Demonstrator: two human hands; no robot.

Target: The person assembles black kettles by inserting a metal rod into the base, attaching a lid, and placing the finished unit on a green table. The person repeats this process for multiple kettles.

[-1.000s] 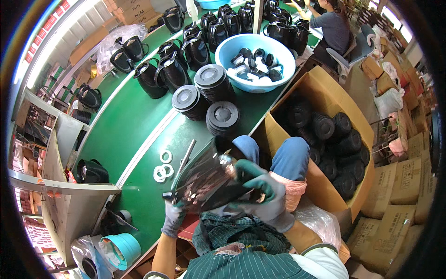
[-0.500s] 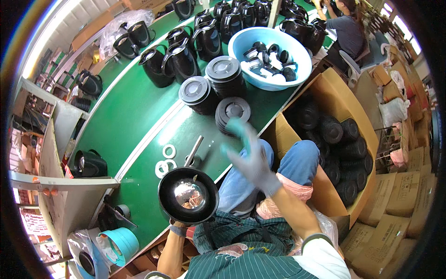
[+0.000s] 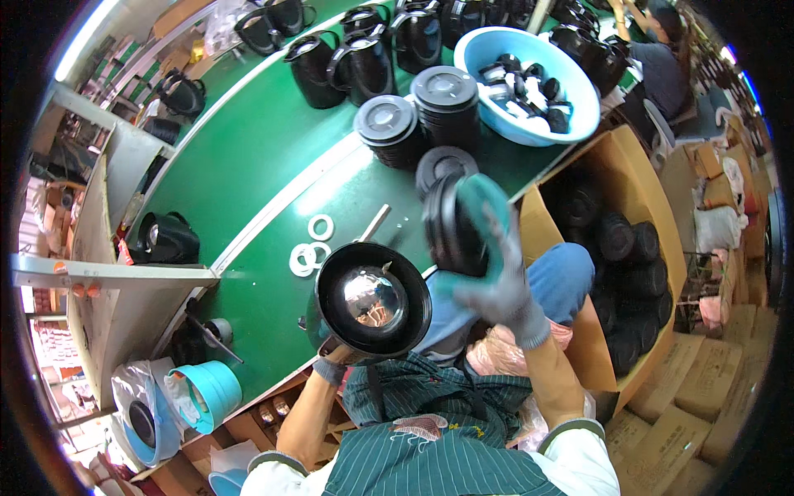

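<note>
My left hand point(image 3: 332, 364), mostly hidden, grips a black jug point(image 3: 325, 285) near my lap. Its round opening faces up and shows a shiny, mirror-like dome inside. Just right of it, my gloved right hand point(image 3: 506, 281) is closed around a ridged black round lid point(image 3: 447, 223), held on edge and blurred by motion. Whether this is one lid or a few together, I cannot tell. Close behind it stands a short stack of black lids point(image 3: 447, 165). White rings point(image 3: 321, 227) and a metal rod point(image 3: 376, 221) lie on the green table beyond the jug.
Taller lid stacks point(image 3: 387, 124) and black jugs point(image 3: 364, 70) stand farther back. A light blue basin point(image 3: 583, 120) holds small black and white parts. To my right, a cardboard box point(image 3: 653, 174) contains black round pieces. Turquoise buckets point(image 3: 227, 397) sit at left; a person point(image 3: 662, 70) works far right.
My right hand, empty and spread half a second ago, now holds the black lid beside the jug. The left hand has brought the jug slightly up and rightward. The whole view has shifted.
</note>
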